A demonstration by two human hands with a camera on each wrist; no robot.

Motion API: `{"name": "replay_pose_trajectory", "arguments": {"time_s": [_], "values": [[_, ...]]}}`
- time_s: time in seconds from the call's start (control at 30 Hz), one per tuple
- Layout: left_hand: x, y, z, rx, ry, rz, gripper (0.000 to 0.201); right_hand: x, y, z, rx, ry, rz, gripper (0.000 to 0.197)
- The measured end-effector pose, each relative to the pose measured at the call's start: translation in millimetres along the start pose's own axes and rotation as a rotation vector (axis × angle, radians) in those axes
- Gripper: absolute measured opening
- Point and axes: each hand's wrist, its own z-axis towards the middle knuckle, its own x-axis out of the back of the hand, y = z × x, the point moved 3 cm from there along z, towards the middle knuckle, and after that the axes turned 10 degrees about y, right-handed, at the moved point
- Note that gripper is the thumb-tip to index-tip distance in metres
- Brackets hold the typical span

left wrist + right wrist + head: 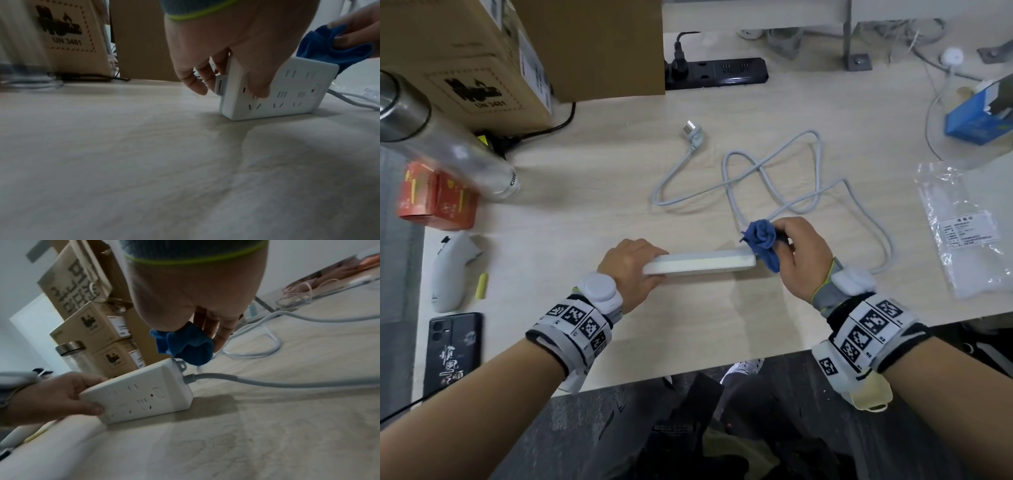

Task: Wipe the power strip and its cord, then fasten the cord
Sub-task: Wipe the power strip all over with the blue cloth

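The strip [698,263] stands on its long edge near the front edge of the surface [592,205], sockets facing the person. The left hand [631,270] holds its left end, thumb on the socket face and fingers [197,81] curled round the back. The right hand [799,255] pinches a bunched blue cloth [763,241] between thumb and fingers, and the cloth touches the top right corner of the strip, just by where the cord [767,178] comes out.

I think the wiping of the strip is going on now, at its cord end. I cannot tell how much of the strip is clean.

The cord lies loose in loops toward the back and right of the surface, with its plug [694,135] lying apart near the middle. It looks not yet wiped and not yet tied. So most of the job is left: finish the strip, rub along the cord, then gather and fasten it.
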Motion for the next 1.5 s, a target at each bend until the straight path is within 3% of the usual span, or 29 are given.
{"name": "replay_pose_trajectory", "arguments": {"time_s": [0.17, 0.33, 0.43, 0.6, 0.77, 0.9, 0.97, 1.13, 1.27, 1.37, 1.5], "values": [[-2, -1, -4, 0.136, 0.048, -0.067, 0.031, -16, -6, -4, 0.196, -0.084, -0.122, 0.027], [-3, -1, -5, 0.179, 0.075, -0.077, 0.032, -34, -43, -4, 0.469, -0.022, -0.167, 0.025], [-6, -3, -5, 0.185, 0.082, -0.076, 0.031, -67, -55, -1, 0.452, -0.100, -0.154, 0.011], [-8, -1, -5, 0.195, 0.119, -0.108, 0.016, -112, -88, 0, 0.412, -0.171, -0.113, 0.007], [-8, -4, -5, 0.229, 0.061, -0.064, 0.026, -79, -65, 6, 0.520, -0.167, -0.134, 0.004], [-10, -5, -7, 0.224, 0.068, -0.058, 0.030, -25, -30, 13, 0.580, -0.090, -0.176, 0.024], [-11, -6, -8, 0.222, 0.059, -0.055, 0.029, -16, -17, 15, 0.521, -0.106, -0.205, 0.028], [-10, -5, -7, 0.216, 0.059, -0.066, 0.028, -43, -32, 2, 0.329, -0.158, -0.155, 0.014], [-10, -4, -6, 0.226, 0.074, -0.092, 0.021, -86, -69, -9, 0.392, -0.144, -0.088, 0.003], [-15, -7, -5, 0.183, 0.043, -0.088, 0.020, -111, -94, -14, 0.403, -0.167, -0.051, 0.005], [-15, -8, -4, 0.171, 0.053, -0.080, 0.017, -107, -95, -10, 0.454, -0.226, -0.056, 0.007]]}}
